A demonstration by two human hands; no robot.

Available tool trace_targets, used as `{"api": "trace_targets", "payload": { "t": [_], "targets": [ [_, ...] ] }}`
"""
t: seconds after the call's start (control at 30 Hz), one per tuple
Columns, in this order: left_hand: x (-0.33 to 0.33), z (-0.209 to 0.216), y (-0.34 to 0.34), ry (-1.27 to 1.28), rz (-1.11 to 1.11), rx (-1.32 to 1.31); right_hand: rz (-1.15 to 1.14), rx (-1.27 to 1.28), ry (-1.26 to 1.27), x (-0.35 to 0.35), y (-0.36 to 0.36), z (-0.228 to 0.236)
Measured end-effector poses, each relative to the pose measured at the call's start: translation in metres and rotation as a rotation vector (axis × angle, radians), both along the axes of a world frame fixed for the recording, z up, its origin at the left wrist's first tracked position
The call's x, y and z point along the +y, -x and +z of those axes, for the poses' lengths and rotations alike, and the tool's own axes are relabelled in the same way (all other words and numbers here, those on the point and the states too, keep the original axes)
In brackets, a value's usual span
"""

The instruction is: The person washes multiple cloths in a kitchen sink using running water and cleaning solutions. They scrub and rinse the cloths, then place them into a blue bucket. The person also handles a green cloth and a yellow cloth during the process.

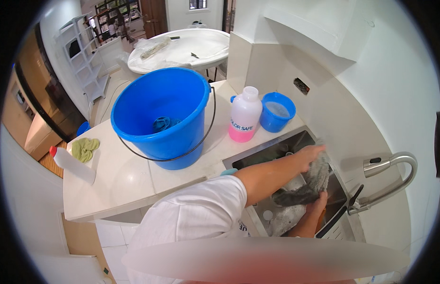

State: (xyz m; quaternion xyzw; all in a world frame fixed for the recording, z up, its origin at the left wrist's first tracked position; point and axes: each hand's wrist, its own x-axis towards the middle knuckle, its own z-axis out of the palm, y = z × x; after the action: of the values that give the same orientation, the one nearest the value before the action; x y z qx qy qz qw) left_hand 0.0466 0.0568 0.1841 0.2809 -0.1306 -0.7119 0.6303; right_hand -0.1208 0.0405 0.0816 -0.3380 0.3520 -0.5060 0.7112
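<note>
A fluffy grey cloth (318,174) is stretched over the steel sink (309,137), between my two hands. My left hand (311,157) is closed on its upper end, the fingers somewhat blurred. Lower down, my right hand (317,204) grips the same cloth by its other end, near a darker, wet-looking fold. A lighter grey, wet-looking piece (285,220) lies lower in the sink beside my right forearm. Part of the basin is hidden behind my left arm and the cloth.
A big blue bucket (158,102) with a wire handle holds a blue cloth. Beside it stand a bottle of pink liquid (244,116) and a small blue pail (277,113). A curved faucet (402,173) rises right of the sink. A white bottle (73,165) and green cloth (85,149) sit far left.
</note>
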Motion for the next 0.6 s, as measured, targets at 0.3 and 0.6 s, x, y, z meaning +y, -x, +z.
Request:
{"api": "trace_targets", "payload": {
  "t": [0.3, 0.6],
  "targets": [
    [0.018, -0.183, 0.031, 0.115, -0.017, 0.624, -0.019, 0.747, 0.936, 0.061, -0.066, 0.014],
    [0.021, -0.159, 0.042, -0.226, 0.238, 0.165, -0.128, 1.407, 0.973, 0.008, -0.054, -0.035]
  ]
}}
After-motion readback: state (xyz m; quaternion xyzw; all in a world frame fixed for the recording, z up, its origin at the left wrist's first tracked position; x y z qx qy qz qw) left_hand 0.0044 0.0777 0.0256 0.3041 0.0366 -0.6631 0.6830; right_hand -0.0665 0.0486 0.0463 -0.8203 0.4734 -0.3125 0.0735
